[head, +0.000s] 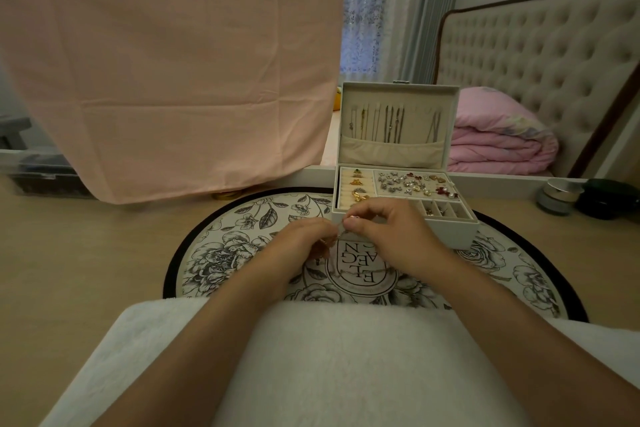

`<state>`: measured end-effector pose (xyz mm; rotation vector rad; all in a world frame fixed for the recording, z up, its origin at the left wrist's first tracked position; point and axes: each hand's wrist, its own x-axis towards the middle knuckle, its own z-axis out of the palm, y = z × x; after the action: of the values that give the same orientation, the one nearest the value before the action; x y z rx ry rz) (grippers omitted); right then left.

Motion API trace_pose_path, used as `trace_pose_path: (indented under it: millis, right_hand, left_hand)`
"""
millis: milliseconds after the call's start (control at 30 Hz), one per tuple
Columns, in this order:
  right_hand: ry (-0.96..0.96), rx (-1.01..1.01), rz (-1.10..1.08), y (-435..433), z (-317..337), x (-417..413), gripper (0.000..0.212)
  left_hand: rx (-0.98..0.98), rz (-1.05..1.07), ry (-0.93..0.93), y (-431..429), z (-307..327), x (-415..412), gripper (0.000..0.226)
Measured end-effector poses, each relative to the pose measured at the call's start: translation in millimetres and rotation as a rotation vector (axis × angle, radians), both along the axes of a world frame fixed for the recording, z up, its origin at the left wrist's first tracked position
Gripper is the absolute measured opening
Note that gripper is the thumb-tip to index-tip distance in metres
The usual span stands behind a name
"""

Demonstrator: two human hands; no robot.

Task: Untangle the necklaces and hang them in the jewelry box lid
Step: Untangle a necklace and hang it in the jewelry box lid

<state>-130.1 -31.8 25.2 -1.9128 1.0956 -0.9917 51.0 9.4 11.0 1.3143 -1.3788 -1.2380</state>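
Necklace [349, 271] pinched — left hand [304, 240], right hand [393, 236] — near jewelry box [462, 235] edge.

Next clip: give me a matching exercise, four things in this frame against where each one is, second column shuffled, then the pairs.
Things
1. necklace
2. jewelry box lid
3. pink quilt
4. round mat

Places
A. folded, in front of the tufted headboard
B. under the jewelry box
C. pinched between the left hand and right hand
D. standing upright, with chains hanging inside

Pairs: 1-C, 2-D, 3-A, 4-B
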Motion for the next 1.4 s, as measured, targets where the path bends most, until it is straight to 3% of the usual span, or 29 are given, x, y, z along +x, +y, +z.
trace_pose_path:
  millis: [133,300,367,667,800,900,1033,1200,1300,1400]
  right_hand:
    - [0.16,-0.026,0.06,1.3,-4.5,4.6,0.014]
    - [-0.159,0.21,0.112,3.6,7.4,1.9,0.023]
    - [-0.213,0.274,0.09,3.9,8.1,0.4,0.019]
    - [-0.17,0.315,0.12,7.1,10.0,0.5,0.017]
    - [-0.219,0.317,0.139,8.6,11.7,0.2,0.019]
    - [-0.207,0.314,0.128,4.9,9.7,-2.2,0.016]
    - [-0.211,0.322,0.132,5.4,7.9,-0.9,0.015]
    - [-0.165,0.23,0.095,4.0,8.9,-2.3,0.014]
    - [0.023,0.138,0.096,3.7,9.6,-5.9,0.011]
    - [0.151,0.083,0.083,1.6,7.0,-7.2,0.008]
  left_hand:
    - [-0.067,0.056,0.094,1.1,-1.4,-3.1,0.034]
    - [-0.058,0.086,0.583,-3.0,-0.2,-2.0,0.019]
    - [-0.023,0.037,0.645,-3.3,-0.4,-1.5,0.02]
    - [-0.028,-0.129,0.441,-0.7,3.5,6.0,0.022]
    - [-0.035,-0.138,0.222,0.4,2.9,7.9,0.011]
    - [-0.027,-0.169,0.129,2.8,4.3,11.9,0.019]
    - [-0.136,-0.088,-0.189,4.3,7.4,10.3,0.014]
    - [-0.137,-0.005,-0.094,2.7,3.4,6.2,0.011]
    - [-0.082,0.021,0.019,1.8,2.3,5.9,0.014]
    - [-0.057,0.044,0.017,1.5,0.8,5.7,0.018]
